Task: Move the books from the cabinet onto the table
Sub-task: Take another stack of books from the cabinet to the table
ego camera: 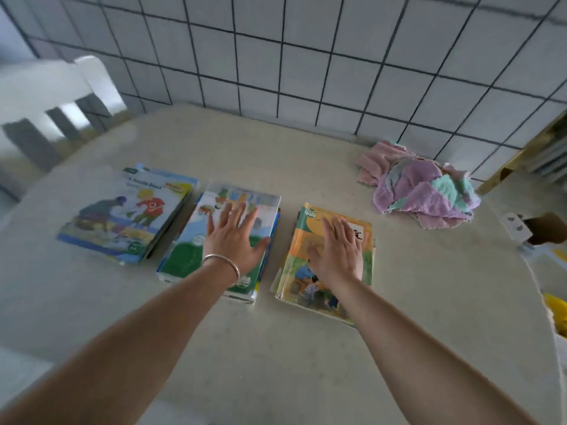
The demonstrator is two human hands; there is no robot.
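Placement step: 3 book stacks (326,259) on table (276,348). Left hand (234,237) flat on middle stack (221,240), right hand (336,251) flat on right stack; nothing gripped. Next, likely: release, return to cabinet (534,148).

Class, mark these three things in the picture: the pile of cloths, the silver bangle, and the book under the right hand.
pile of cloths (425,188): head view, on the purple cloth in the middle of the heap.
silver bangle (221,261): head view, on the band across the left wrist.
yellow book (299,250): head view, on the cover's bare left edge.
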